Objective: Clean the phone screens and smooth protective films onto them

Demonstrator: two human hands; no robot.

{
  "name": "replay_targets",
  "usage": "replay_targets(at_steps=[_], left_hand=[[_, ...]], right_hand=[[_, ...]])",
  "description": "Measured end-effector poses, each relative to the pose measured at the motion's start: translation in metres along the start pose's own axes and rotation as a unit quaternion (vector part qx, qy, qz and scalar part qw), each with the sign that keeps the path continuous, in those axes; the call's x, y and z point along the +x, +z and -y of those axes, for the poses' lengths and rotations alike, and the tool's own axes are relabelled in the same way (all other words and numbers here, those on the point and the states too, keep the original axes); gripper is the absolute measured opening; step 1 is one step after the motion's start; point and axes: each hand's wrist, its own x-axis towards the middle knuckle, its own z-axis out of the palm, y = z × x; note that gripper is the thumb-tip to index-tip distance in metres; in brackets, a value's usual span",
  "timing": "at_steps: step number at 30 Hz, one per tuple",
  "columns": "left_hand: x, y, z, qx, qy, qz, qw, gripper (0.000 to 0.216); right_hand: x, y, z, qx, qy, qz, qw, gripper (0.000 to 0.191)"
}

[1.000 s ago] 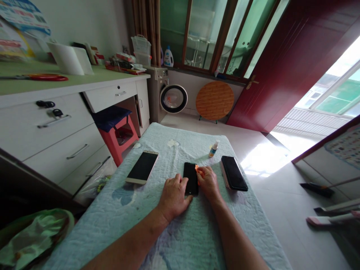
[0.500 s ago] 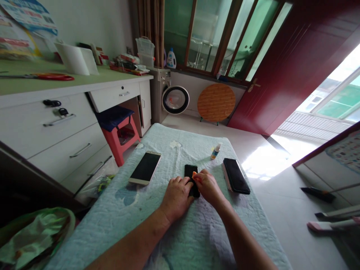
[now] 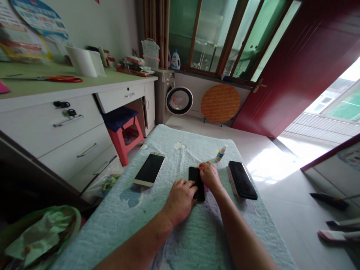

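Note:
A small black smartphone (image 3: 200, 193) lies on the quilted cloth between my hands. My left hand (image 3: 180, 197) grips its left side, fingertips resting on the screen. At the phone's upper right edge, my right hand (image 3: 210, 176) pinches a small orange cloth (image 3: 200, 167), mostly hidden by the fingers. A larger smartphone with a gold frame (image 3: 150, 168) rests to the left, screen up. On the right is a dark smartphone (image 3: 242, 180) in a pinkish cover. Beyond my right hand stands a small spray bottle (image 3: 221, 153) with a white top.
A light blue-green quilted cloth (image 3: 180, 243) covers the surface under the phones. Drawers (image 3: 75, 131) and a red stool (image 3: 126, 135) are at the left, with a bin (image 3: 75, 225) nearer. Farther off are a washing machine (image 3: 164, 90) with its door open and a round wooden tabletop (image 3: 220, 103).
My right hand has moved from over the middle of the phone to its upper right edge with the orange cloth, uncovering more screen. The whole view has shifted slightly.

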Motion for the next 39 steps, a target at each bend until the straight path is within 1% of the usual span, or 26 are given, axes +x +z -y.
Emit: replay_targets(at_steps=[4,8,13,18,23,28,33,39], left_hand=[[0.001,0.003,0.004,-0.011,0.016,-0.002,1.000,0.028],[0.002,0.002,0.006,-0.021,0.022,0.003,1.000,0.027],[0.003,-0.002,0.006,-0.018,0.013,0.017,1.000,0.030],[0.004,-0.003,0.006,-0.013,0.004,0.017,1.000,0.034],[0.002,-0.006,0.003,-0.012,-0.001,0.010,1.000,0.036],[0.001,-0.008,0.002,-0.013,0.005,0.007,1.000,0.036],[0.001,-0.005,0.003,-0.015,0.012,0.001,1.000,0.033],[0.003,-0.005,0.006,-0.019,0.023,0.012,0.999,0.034]], right_hand=[[0.003,0.001,0.005,-0.024,-0.024,0.008,0.999,0.028],[0.011,0.000,0.014,-0.027,-0.048,0.043,0.998,0.027],[0.024,0.002,0.030,-0.062,-0.059,0.101,0.991,0.028],[0.028,0.007,0.039,-0.086,-0.065,0.122,0.987,0.026],[0.028,0.002,0.034,-0.099,-0.044,0.137,0.985,0.027],[0.026,-0.007,0.019,-0.105,-0.011,0.142,0.984,0.028],[0.023,-0.012,0.005,-0.109,0.014,0.142,0.984,0.029],[0.021,-0.010,0.011,-0.122,0.021,0.134,0.983,0.028]])
